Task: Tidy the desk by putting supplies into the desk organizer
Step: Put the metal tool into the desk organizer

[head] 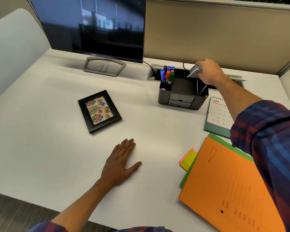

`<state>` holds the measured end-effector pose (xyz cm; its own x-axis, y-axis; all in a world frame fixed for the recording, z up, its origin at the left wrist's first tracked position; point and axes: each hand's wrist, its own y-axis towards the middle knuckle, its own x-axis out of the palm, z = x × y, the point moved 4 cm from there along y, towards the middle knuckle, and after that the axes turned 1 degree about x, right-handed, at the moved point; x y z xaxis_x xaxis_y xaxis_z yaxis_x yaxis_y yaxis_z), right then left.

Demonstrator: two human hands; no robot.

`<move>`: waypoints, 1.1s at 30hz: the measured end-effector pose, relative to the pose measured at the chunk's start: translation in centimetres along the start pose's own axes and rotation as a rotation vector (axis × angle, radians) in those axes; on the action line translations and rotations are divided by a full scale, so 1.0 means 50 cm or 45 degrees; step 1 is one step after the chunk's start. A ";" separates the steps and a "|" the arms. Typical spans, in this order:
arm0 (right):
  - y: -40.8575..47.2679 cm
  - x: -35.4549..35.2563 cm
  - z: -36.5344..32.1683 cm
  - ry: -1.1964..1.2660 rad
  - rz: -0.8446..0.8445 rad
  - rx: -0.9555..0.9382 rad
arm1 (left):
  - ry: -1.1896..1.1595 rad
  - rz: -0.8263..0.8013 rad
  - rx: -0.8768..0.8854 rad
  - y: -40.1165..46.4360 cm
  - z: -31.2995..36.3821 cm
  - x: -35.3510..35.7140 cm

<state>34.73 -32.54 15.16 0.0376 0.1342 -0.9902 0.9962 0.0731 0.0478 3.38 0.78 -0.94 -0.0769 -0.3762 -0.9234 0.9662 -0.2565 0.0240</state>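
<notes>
Organizer (182,97) stands at the back of the white bench (40,131), markers (167,74) upright in its left compartment, a calendar (218,114) just beside it on the right. Right hand (208,72) hovers over the organizer's right rear part, fingers curled round a grey stapler-like thing (194,71) tilted above the rim. Left hand (122,161) lies flat on the bench, fingers straight, near a picture frame (99,111); sticky notes (188,159) and folders (224,190) lie to the right.
</notes>
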 end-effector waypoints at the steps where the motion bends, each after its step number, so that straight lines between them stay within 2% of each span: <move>1: 0.003 0.002 -0.001 -0.013 -0.017 -0.004 | -0.001 0.001 0.001 0.000 0.000 0.000; 17: -0.035 0.040 -0.029 0.096 -0.086 -0.013 | 0.001 -0.001 0.005 0.000 -0.001 0.000; 23: -0.103 0.050 -0.070 0.057 -0.045 -0.133 | -0.005 0.013 0.015 -0.001 0.000 -0.001; 27: -0.155 0.081 -0.101 -0.129 -0.152 -0.269 | 0.004 0.009 0.018 -0.001 -0.002 0.000; 33: -0.170 0.082 -0.105 -0.159 -0.018 -0.252 | 0.000 -0.002 0.012 -0.001 -0.002 0.000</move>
<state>26.01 -27.45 11.40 0.0459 0.0090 -0.9989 0.9622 0.2684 0.0467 3.34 0.88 -1.00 -0.0785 -0.3757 -0.9234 0.9638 -0.2653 0.0260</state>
